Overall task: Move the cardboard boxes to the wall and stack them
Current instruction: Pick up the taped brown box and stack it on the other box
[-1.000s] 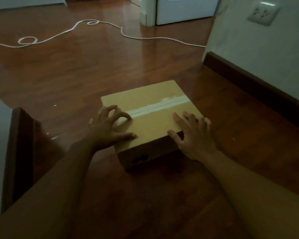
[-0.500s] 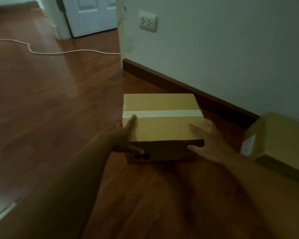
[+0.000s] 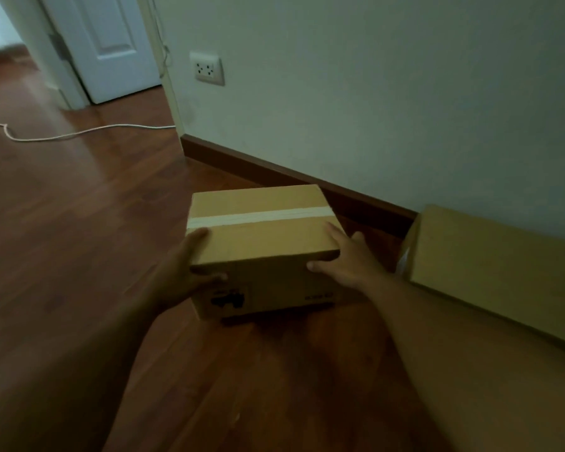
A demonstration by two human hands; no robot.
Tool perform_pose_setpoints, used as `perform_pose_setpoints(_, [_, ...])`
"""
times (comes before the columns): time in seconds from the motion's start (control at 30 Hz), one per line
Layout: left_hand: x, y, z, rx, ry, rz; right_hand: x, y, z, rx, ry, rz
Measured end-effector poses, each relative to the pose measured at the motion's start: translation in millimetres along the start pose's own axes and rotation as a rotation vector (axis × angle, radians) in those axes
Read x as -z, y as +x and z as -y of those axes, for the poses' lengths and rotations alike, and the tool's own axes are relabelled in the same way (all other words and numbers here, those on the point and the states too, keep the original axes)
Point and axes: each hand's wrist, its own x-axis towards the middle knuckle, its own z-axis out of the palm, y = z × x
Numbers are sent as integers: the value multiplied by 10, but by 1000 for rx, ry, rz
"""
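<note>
A small cardboard box (image 3: 263, 236) with a white tape strip across its top is at the middle of the view, near the wall (image 3: 388, 93) and its dark skirting. My left hand (image 3: 183, 272) grips its left near corner, thumb on the front face. My right hand (image 3: 346, 259) holds its right near corner, fingers along the top edge. The box's near bottom edge looks slightly off the wooden floor (image 3: 79, 239). A larger cardboard box (image 3: 490, 269) stands against the wall to the right.
A white cable (image 3: 66, 135) runs across the floor at the left. A white door (image 3: 108, 44) stands at the back left, and a wall socket (image 3: 207, 68) is beside the wall's corner.
My hands shifted from lying flat on the box top to gripping its sides. The box has come close to the wall, and the larger box has come into view on the right.
</note>
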Motion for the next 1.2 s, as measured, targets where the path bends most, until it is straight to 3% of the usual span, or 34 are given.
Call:
perform_pose_setpoints(0.3, [336, 43, -888, -205, -160, -268, 804, -263, 12, 145, 30, -239])
perform_pose_setpoints(0.5, [222, 82, -1571, -355, -225, -359, 1533, -673, -97, 203, 35, -427])
perform_pose_setpoints(0.77, [-181, 85, -2343, -568, -291, -264, 2093, -1233, -581, 123, 6, -621])
perform_pose_setpoints(1.03, [-741, 116, -2744, -654, -295, -126, 2438, -1662, -955, 59, 2, -840])
perform_pose_setpoints(1.2, [-1133, 211, -2919, -653, -278, -10, 2491, -1820, -1262, -139, -168, -768])
